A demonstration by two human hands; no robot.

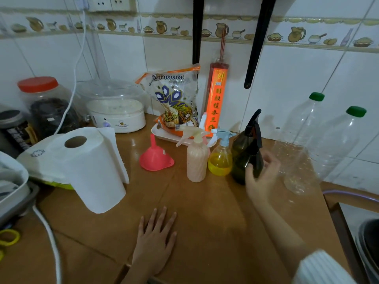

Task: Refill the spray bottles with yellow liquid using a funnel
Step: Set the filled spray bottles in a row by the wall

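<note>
Hands: your left hand [155, 240] lies flat on the brown surface [205, 212], fingers straight and spread, holding nothing. Your right hand [261, 177] reaches forward and curls its fingers round the lower body of the dark spray bottle [247, 152], thumb on the near side.
Dark spray bottle: stands upright near the back of the surface, with a black trigger head; its contents cannot be made out through the tinted wall.
Yellow spray bottle [220, 158]: just left of the dark one, clear with a light blue trigger head, its lower part filled with yellow liquid.
Pink spray bottle [196, 158]: just left of the yellow one, upright, pale ribbed body with a cream trigger head.
Funnel [155, 156]: pink, resting mouth down on the surface with its spout pointing up, left of the three bottles and apart from them.
Large clear bottles [307, 144]: two, with green caps, standing to the right of your right hand against the tiled wall.
Paper towel roll [90, 167]: white, at the left, well apart from the bottles.
Behind the bottles: a printed food bag [174, 97] on a white tray [164, 135] and a red packet of incense sticks [216, 97] leaning on the wall.
</note>
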